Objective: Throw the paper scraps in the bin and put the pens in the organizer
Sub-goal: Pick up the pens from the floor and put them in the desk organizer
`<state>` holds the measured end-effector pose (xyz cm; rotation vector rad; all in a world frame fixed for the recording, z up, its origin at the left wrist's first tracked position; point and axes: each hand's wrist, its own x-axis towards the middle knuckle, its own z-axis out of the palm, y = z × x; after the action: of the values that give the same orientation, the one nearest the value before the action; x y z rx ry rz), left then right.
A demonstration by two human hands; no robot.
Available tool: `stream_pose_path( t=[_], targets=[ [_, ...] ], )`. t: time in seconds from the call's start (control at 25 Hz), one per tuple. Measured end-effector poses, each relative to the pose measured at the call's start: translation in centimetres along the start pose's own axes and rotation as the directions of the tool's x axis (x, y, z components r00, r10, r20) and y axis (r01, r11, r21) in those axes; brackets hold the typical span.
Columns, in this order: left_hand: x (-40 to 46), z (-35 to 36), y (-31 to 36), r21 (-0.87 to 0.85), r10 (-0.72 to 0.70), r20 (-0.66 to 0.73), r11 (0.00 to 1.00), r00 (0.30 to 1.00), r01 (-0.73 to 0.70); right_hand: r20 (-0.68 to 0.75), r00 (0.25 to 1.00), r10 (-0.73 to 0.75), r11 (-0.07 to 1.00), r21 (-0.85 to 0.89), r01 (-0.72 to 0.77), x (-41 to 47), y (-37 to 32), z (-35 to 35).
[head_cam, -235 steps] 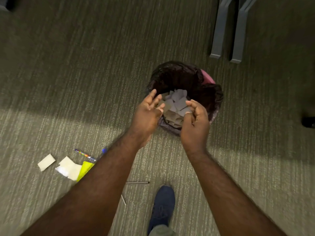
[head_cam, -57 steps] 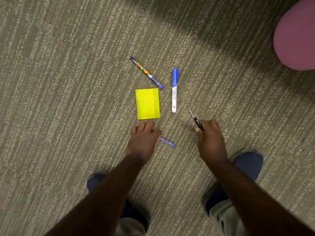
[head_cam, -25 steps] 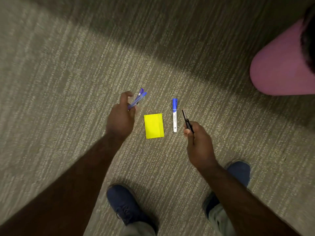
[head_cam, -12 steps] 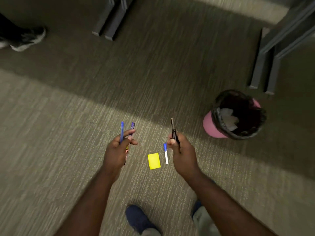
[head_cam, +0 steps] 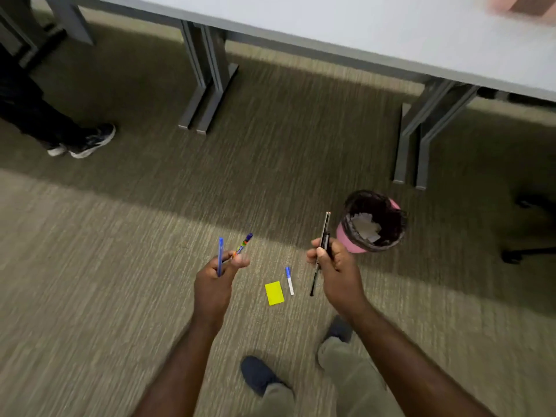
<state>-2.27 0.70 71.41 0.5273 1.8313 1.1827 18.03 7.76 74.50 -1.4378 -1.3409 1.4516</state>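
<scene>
My left hand (head_cam: pixel 215 279) grips two pens, a blue pen (head_cam: pixel 220 256) and a multicoloured pen (head_cam: pixel 243 245), both pointing up. My right hand (head_cam: pixel 335 267) grips black pens (head_cam: pixel 321 252) held upright. On the carpet between my hands lie a yellow paper (head_cam: pixel 274 293) and a blue-capped white marker (head_cam: pixel 289 280). The pink bin (head_cam: pixel 352 243) with a black liner stands to the right of my right hand, with white paper scraps (head_cam: pixel 365 227) inside. An organizer does not show in the view.
A grey table (head_cam: pixel 376 28) spans the top, with metal legs (head_cam: pixel 207 94) at the middle and metal legs (head_cam: pixel 421 145) at the right. Another person's shoes (head_cam: pixel 87 142) stand at the left. My own shoes (head_cam: pixel 258 374) are below. A chair base (head_cam: pixel 529 233) sits at the far right.
The view has risen and tilted up, so the table now shows. Both hands have lifted a little with their pens; the paper and marker stay on the carpet.
</scene>
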Motion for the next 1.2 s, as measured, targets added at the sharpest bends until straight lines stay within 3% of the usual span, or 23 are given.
stream_pose_path(
  t=[0.12,0.36,0.48,0.76,0.92,1.2],
  targets=[
    [-2.5,1.0,2.3,0.003,0.005,0.023,1.0,1.0,-0.005,-0.035,0.999,0.005,0.996,0.086,-0.002,-1.2,-3.2,-2.8],
    [-2.6,7.5,8.4,0.206,-0.022,0.145,0.979,0.989,-0.008,-0.039,0.997,0.066,0.977,0.207,-0.057,1.3,-5.9,-8.9],
    [-1.3,11.4,12.2,0.163,-0.024,0.208,0.987,0.978,-0.011,-0.009,0.998,0.059,0.979,0.198,-0.057,4.7,-7.6,-11.8],
    [2.5,19.8,20.0,-0.064,0.024,0.427,0.998,0.904,0.003,-0.088,0.996,0.007,0.967,0.255,0.016,11.4,-11.9,-18.0],
    [3.8,22.5,22.1,-0.018,0.091,0.423,0.996,0.901,-0.093,-0.126,0.992,0.008,0.966,0.257,0.025,14.0,-13.5,-20.3],
    [8.8,25.4,27.1,0.01,0.101,0.463,0.993,0.88,-0.119,-0.236,0.972,-0.014,0.975,0.211,0.065,19.4,-15.1,-22.0]
  ],
)
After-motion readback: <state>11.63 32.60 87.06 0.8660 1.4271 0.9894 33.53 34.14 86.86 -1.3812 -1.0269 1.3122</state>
